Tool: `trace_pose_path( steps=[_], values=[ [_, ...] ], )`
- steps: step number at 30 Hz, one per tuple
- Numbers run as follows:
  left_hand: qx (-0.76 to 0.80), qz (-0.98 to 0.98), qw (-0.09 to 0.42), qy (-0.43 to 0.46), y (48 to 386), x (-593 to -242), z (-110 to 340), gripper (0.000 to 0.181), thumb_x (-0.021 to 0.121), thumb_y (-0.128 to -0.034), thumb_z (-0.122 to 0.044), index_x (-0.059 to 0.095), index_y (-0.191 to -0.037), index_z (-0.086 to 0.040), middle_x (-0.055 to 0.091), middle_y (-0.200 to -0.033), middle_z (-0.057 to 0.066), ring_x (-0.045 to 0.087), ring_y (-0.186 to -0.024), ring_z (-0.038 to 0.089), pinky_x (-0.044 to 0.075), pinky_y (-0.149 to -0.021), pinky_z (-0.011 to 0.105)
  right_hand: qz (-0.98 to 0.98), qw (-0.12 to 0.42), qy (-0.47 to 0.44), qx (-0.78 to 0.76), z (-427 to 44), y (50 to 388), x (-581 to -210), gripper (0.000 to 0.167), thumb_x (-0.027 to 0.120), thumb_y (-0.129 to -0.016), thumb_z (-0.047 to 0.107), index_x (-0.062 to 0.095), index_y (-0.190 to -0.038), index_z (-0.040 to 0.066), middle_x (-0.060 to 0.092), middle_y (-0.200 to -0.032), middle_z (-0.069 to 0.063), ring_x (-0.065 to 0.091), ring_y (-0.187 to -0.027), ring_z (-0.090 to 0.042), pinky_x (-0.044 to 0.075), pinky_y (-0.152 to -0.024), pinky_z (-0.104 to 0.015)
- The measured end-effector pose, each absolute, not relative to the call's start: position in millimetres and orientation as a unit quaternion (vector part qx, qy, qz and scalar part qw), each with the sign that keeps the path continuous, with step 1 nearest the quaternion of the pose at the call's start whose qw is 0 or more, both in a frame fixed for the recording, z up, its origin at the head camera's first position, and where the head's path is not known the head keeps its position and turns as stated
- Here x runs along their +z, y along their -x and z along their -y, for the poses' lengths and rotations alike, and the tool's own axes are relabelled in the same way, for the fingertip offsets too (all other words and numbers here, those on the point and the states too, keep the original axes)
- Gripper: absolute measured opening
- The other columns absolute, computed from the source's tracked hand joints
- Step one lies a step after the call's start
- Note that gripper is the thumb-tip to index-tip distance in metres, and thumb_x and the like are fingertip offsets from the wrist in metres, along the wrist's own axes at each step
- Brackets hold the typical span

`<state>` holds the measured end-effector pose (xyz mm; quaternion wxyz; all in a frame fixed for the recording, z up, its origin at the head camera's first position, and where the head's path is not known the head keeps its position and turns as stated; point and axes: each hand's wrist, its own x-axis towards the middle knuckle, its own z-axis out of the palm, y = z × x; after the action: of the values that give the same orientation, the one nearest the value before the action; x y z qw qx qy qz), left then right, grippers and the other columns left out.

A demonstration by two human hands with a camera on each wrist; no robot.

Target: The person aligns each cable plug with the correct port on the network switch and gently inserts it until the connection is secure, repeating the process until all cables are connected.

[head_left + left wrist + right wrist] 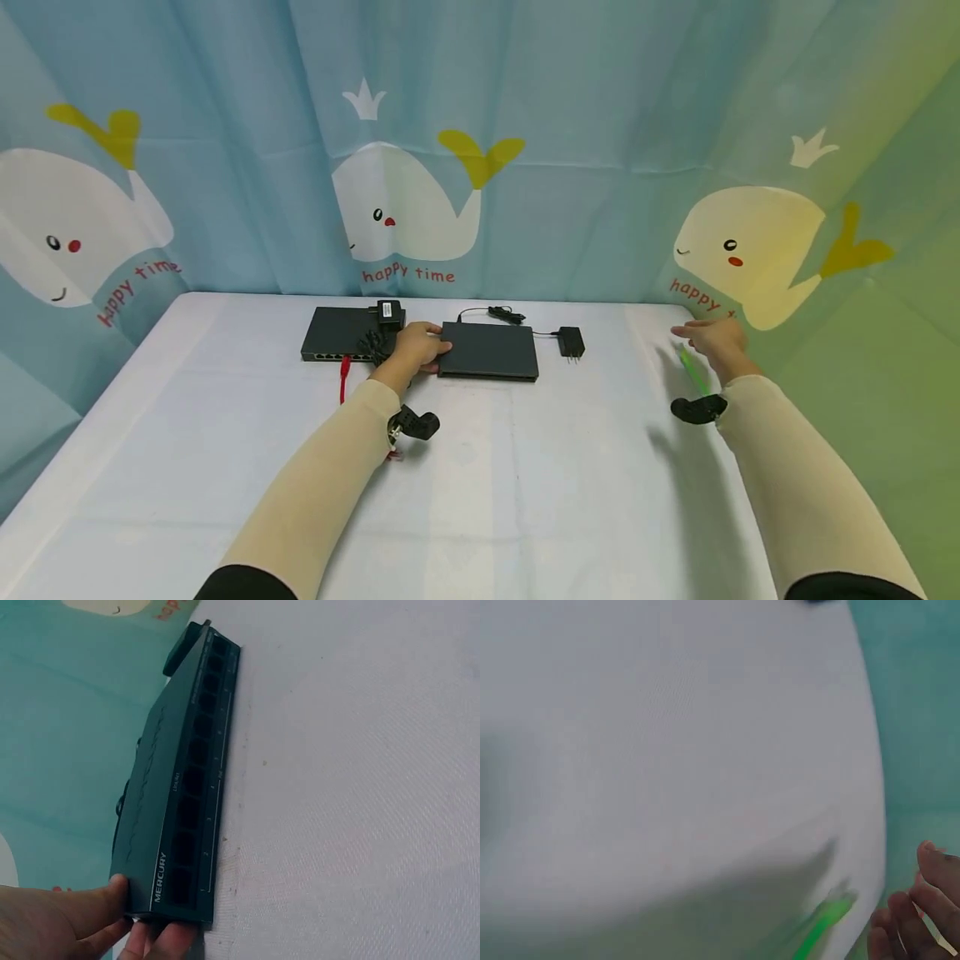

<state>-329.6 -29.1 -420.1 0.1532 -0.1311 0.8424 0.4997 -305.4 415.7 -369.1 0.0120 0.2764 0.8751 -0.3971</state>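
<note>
Two flat black network switches lie at the back of the table. My left hand point(420, 343) grips the left end of the right-hand switch point(487, 350), thumb on top and fingers beneath. In the left wrist view, MERCURY is printed beside the row of ports on this switch point(142, 817). My right hand point(717, 340) is raised near the table's right edge, holding nothing, fingers loosely bent in the right wrist view. Below it lies a bright green cable point(825, 922), partly hidden by the wrist in the head view.
The other switch point(339, 327) stands to the left with a red cable point(344, 382) at its front and a power adapter point(389, 314) on top. Another adapter point(571, 341) lies right of the gripped switch. A coiled black cord point(506, 315) rests behind it. A curtain point(585, 167) hangs behind the table.
</note>
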Motion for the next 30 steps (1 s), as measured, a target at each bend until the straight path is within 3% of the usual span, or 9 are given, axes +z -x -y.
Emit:
trace_pose_path(
  steps=[4, 9, 11, 14, 16, 18, 21, 24, 30],
  values=[
    [0.498, -0.844, 0.154, 0.126, 329, -421, 28, 0.043, 0.068, -0.0946, -0.016, 0.059, -0.137, -0.013, 0.044, -0.146, 0.021, 0.071, -0.089, 0.027, 0.061, -0.063, 0.028, -0.874, 0.011, -0.308, -0.375, -430, 301, -381, 0.06, 0.073, -0.089, 0.029, 0.055, -0.138, -0.001, 0.071, -0.073, 0.006, 0.056, -0.083, -0.012, 0.049, -0.089, -0.033],
    [0.493, -0.848, 0.156, 0.115, 330, -422, 27, 0.044, 0.068, -0.0947, -0.017, 0.059, -0.137, -0.013, 0.046, -0.145, 0.02, 0.072, -0.086, 0.027, 0.061, -0.062, 0.027, -0.835, 0.012, -0.344, -0.43, -442, 302, -402, 0.057, 0.076, -0.087, 0.021, 0.057, -0.134, -0.004, 0.063, -0.057, 0.012, 0.054, -0.056, -0.001, 0.051, -0.057, -0.019],
    [0.493, -0.848, 0.155, 0.117, 331, -423, 26, 0.043, 0.068, -0.0947, -0.017, 0.059, -0.137, -0.013, 0.045, -0.146, 0.02, 0.072, -0.08, 0.026, 0.06, -0.061, 0.027, -0.828, 0.013, -0.345, -0.441, -443, 302, -407, 0.055, 0.076, -0.086, 0.02, 0.057, -0.133, -0.003, 0.055, -0.053, 0.017, 0.053, -0.051, -0.001, 0.05, -0.051, -0.018],
    [0.492, -0.848, 0.153, 0.121, 332, -424, 27, 0.043, 0.068, -0.0946, -0.018, 0.059, -0.137, -0.014, 0.046, -0.145, 0.02, 0.07, -0.072, 0.022, 0.06, -0.059, 0.027, -0.844, 0.008, -0.335, -0.419, -441, 301, -408, 0.057, 0.077, -0.086, 0.023, 0.058, -0.133, -0.004, 0.056, -0.055, 0.018, 0.052, -0.056, -0.002, 0.047, -0.055, -0.018],
    [0.492, -0.848, 0.154, 0.123, 333, -425, 27, 0.043, 0.068, -0.0945, -0.018, 0.06, -0.137, -0.015, 0.047, -0.145, 0.019, 0.069, -0.068, 0.02, 0.059, -0.059, 0.026, -0.865, 0.004, -0.321, -0.386, -437, 300, -407, 0.055, 0.076, -0.087, 0.025, 0.06, -0.131, -0.003, 0.069, -0.068, 0.002, 0.054, -0.069, -0.007, 0.043, -0.06, -0.019],
    [0.491, -0.849, 0.155, 0.123, 334, -425, 28, 0.043, 0.068, -0.0946, -0.018, 0.06, -0.137, -0.015, 0.046, -0.145, 0.02, 0.068, -0.066, 0.019, 0.059, -0.058, 0.026, -0.877, 0.002, -0.312, -0.364, -434, 298, -407, 0.051, 0.075, -0.087, 0.024, 0.062, -0.129, -0.002, 0.073, -0.097, -0.015, 0.055, -0.088, -0.017, 0.039, -0.066, -0.022],
    [0.492, -0.848, 0.156, 0.122, 334, -426, 28, 0.043, 0.068, -0.0949, -0.018, 0.059, -0.137, -0.015, 0.043, -0.147, 0.021, 0.067, -0.065, 0.018, 0.059, -0.058, 0.026, -0.891, 0.001, -0.298, -0.341, -430, 296, -407, 0.043, 0.072, -0.09, 0.023, 0.064, -0.124, -0.003, 0.054, -0.138, -0.024, 0.049, -0.112, -0.032, 0.036, -0.073, -0.025],
    [0.493, -0.847, 0.157, 0.123, 335, -426, 29, 0.043, 0.068, -0.095, -0.018, 0.059, -0.137, -0.016, 0.044, -0.146, 0.02, 0.066, -0.063, 0.017, 0.059, -0.058, 0.026, -0.899, 0.002, -0.287, -0.331, -429, 296, -407, 0.037, 0.069, -0.092, 0.022, 0.066, -0.12, -0.003, 0.051, -0.14, -0.025, 0.045, -0.122, -0.038, 0.038, -0.078, -0.03],
    [0.496, -0.845, 0.155, 0.124, 335, -427, 30, 0.042, 0.067, -0.0952, -0.018, 0.059, -0.137, -0.015, 0.039, -0.148, 0.023, 0.06, -0.056, 0.013, 0.058, -0.056, 0.025, -0.915, -0.009, -0.264, -0.305, -426, 298, -408, 0.031, 0.067, -0.093, 0.022, 0.07, -0.113, -0.002, 0.055, -0.133, -0.027, 0.047, -0.119, -0.042, 0.043, -0.087, -0.04]
  ],
)
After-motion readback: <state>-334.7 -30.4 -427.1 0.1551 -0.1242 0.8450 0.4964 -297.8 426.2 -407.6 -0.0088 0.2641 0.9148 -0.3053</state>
